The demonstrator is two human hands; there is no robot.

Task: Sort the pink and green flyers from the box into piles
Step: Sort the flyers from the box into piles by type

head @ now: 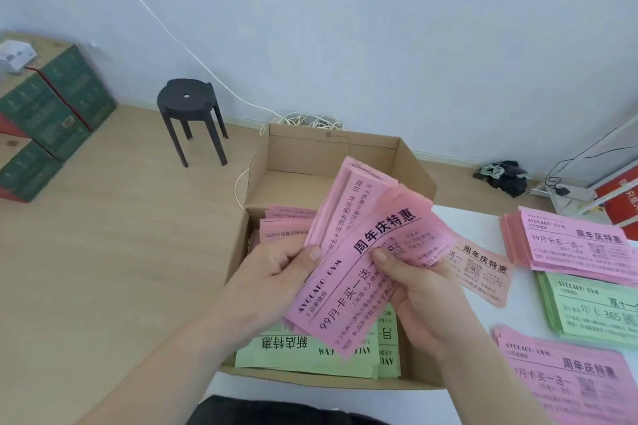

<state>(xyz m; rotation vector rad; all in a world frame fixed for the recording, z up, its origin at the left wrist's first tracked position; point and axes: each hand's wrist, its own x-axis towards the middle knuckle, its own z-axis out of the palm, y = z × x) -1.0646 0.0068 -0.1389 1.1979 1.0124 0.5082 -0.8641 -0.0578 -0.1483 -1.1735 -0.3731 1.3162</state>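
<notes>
Room: pale wall, light wooden floor (pixel 103 252), black stool (pixel 188 107) well behind and left of the box, stacked green cartons (pixel 51 107) at far left.
Cardboard box (pixel 331 155): open, flaps up, at the left edge of the white table (pixel 483 221), directly under both hands.
Held pink flyers (pixel 366 252): fanned bundle, tilted, raised above the box, print facing up.
Left hand (pixel 276 272): clamped on the bundle's left edge, thumb on top, fingers beneath.
Right hand (pixel 414 290): pinching the top sheet, thumb pressed near its middle, fingers curled below.
Green flyers in box (pixel 300 352): flat at the near end, beneath the bundle.
Pink flyers in box (pixel 286 228): further back, partly hidden by the bundle.
Table piles: far pink pile (pixel 580 248) at right, green pile (pixel 593 310) just in front of it, near pink pile (pixel 569 383) closest.
Loose pink flyer (pixel 483 272): flat on the table, just right of the right hand.
</notes>
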